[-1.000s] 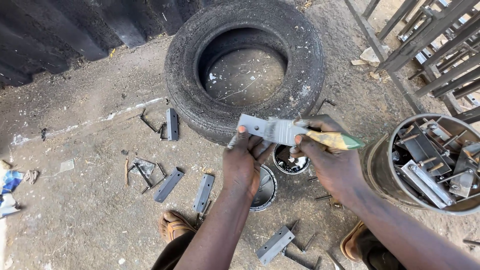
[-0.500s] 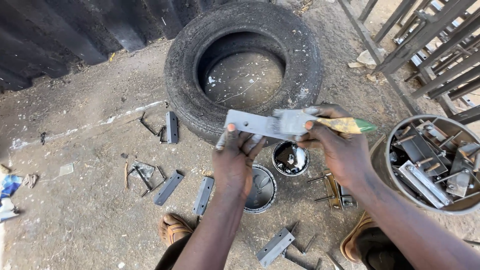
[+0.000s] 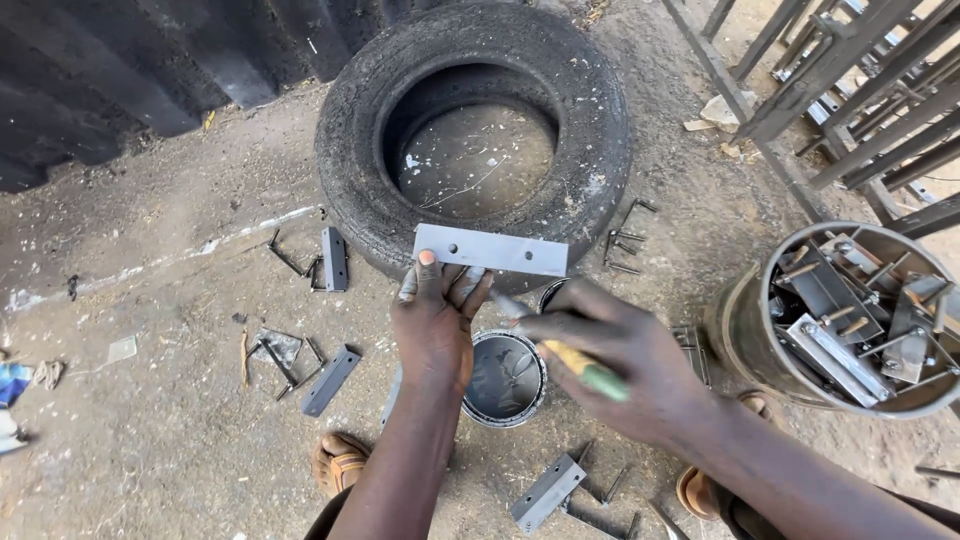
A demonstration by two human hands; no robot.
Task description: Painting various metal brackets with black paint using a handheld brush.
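A flat, grey, rectangular metal plate with small holes is held level over dusty ground by the left hand, fingers closed under its left end, just in front of a worn black rubber tyre lying at twelve o'clock. A paintbrush with a yellow-and-green handle is gripped in the closed fingers of the right hand, its bristles touching the plate's underside. A round open paint tin sits below the hands, a rusty cylindrical bucket of steel brackets stands at three o'clock, and more brackets are scattered at nine o'clock.
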